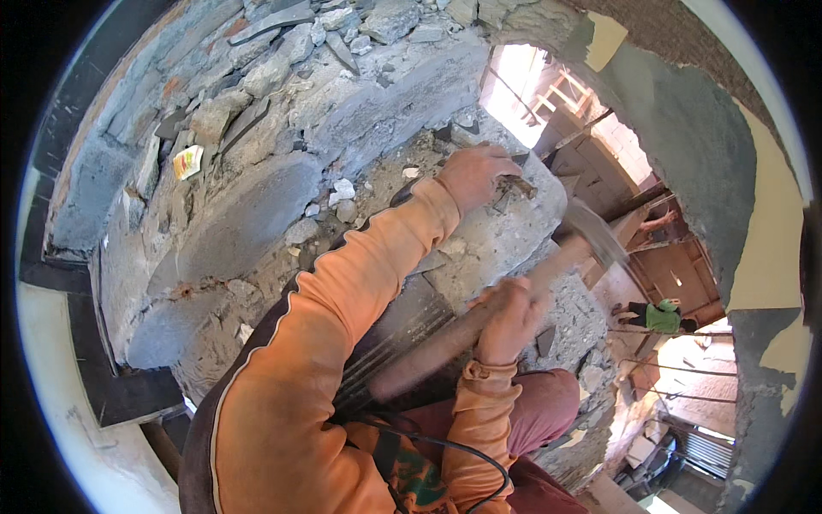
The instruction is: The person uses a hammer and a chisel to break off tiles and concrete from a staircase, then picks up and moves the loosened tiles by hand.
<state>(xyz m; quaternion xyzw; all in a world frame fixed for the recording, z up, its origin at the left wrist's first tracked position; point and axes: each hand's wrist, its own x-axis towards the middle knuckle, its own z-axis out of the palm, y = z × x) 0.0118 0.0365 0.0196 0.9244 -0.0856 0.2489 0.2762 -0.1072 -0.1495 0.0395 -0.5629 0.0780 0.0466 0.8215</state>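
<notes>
Fingers wrapped around the hammer (445,344) mid-handle, the right hand (511,317) has a full grip. The left hand (476,176) — up and left of the hammer's blurred head — holds a short brown bar (519,186). Rubble (295,64) lies farther upper left of the hammer; a person (662,317) in green, lower right of its head.

1 head-worn fisheye looks down, near above left hand (476,178) and right hand (512,321).

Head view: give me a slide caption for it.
Right hand gripping a hammer, left hand lowered over broken concrete.
</notes>
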